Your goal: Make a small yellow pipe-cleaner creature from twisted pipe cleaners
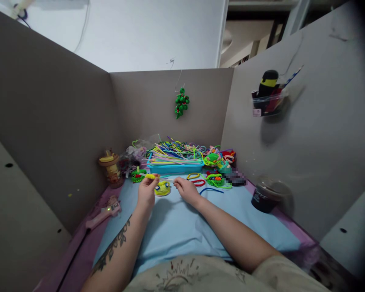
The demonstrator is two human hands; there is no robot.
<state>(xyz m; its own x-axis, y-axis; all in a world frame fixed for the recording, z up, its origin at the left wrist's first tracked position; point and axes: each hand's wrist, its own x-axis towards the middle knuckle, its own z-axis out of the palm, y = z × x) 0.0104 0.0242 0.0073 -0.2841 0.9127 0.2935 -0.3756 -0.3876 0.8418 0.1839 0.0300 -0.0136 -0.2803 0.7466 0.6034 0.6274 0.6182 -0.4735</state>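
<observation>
My left hand [147, 190] is closed in a pinch on a short, fuzzy yellow pipe cleaner piece [151, 176]. From it a thin pale strand [166, 180] runs across to my right hand [185, 189], whose fingertips are pinched around its other end. Just below the strand, between both hands, lies a yellow pipe cleaner figure [162, 188] with blue-ringed eyes. To the right of my right hand are a yellow loop [193, 176], a red loop [198, 183] and a bent blue pipe cleaner [211, 189]. A green figure [138, 174] sits beyond my left hand.
A blue tray [176, 168] heaped with pipe cleaners stands at the back. More green figures [215, 179] lie right of it. A pink glue gun [105, 214] and a lidded cup [112, 168] are at left, a black tub [264, 198] at right. Grey panels [170, 93] enclose the table.
</observation>
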